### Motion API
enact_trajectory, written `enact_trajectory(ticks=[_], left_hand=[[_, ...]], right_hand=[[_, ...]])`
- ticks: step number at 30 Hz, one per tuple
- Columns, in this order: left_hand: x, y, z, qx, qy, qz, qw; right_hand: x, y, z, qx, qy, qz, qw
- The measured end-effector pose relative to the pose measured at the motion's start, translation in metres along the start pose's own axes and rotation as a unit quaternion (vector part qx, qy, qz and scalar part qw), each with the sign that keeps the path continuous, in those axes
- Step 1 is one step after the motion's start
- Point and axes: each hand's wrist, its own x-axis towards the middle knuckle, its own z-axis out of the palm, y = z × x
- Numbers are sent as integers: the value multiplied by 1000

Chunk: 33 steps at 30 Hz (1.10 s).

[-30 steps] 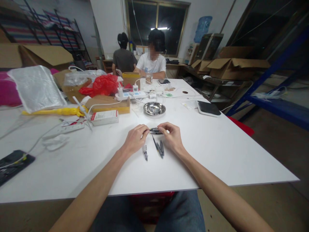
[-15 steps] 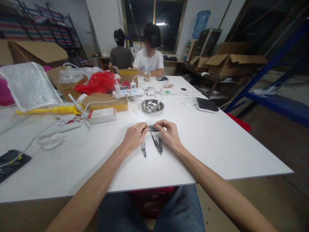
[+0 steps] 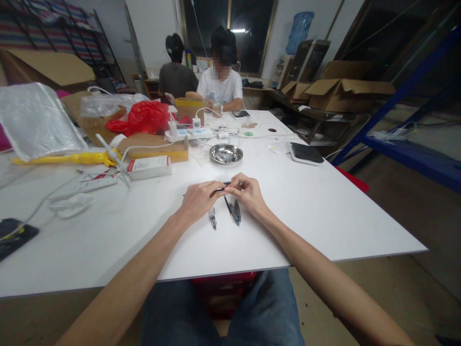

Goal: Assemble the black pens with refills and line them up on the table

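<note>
Above the white table (image 3: 317, 216), my left hand (image 3: 201, 199) and my right hand (image 3: 248, 193) meet, fingertips nearly touching. A thin dark pen (image 3: 218, 190) runs between them, both hands pinching it. Behind the fingers another dark piece shows in part. Just below my right hand several dark pens (image 3: 234, 211) lie side by side, pointing toward the table's front edge. A short clear and black pen part (image 3: 212, 218) lies to their left, below my left hand. Beyond the hands stands a round metal bowl (image 3: 226, 154) with small dark pieces inside.
On the left are a white box (image 3: 149, 167), a power strip (image 3: 189, 134), cables, a red bag (image 3: 142, 117) and a yellow object (image 3: 68, 158). A black and white device (image 3: 306, 154) lies at the right. Two people sit at the back.
The dark pieces between my fingertips have shifted, and a thin pen now slants between both hands. My hands are closer together. The camera view has moved slightly.
</note>
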Motion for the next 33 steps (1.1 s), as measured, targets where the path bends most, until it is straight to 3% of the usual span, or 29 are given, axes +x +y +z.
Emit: enact_trajectory(ticks=[4, 10, 17, 20, 23, 25, 29, 33], left_hand=[[0, 1, 1, 20, 2, 17, 1000], [0, 1, 1, 5, 2, 28, 1000], [0, -3, 1, -45, 29, -4, 999], [0, -3, 0, -47, 29, 0, 998], [0, -4, 0, -40, 20, -15, 999], [0, -5, 1, -41, 10, -14, 999], [1, -3, 4, -48, -18, 7, 999], [2, -1, 3, -47, -29, 10, 998]], right_hand=[[1, 2, -2, 70, -65, 65, 993], [0, 6, -8, 94, -96, 64, 989], [8, 7, -12, 92, -87, 62, 990], [6, 1, -15, 88, -51, 76, 992], [-15, -8, -21, -31, -6, 97, 995], [-36, -15, -24, -157, -8, 99, 982], [-70, -28, -20, -380, -13, 105, 919], [-68, -36, -11, -455, -52, 110, 882]])
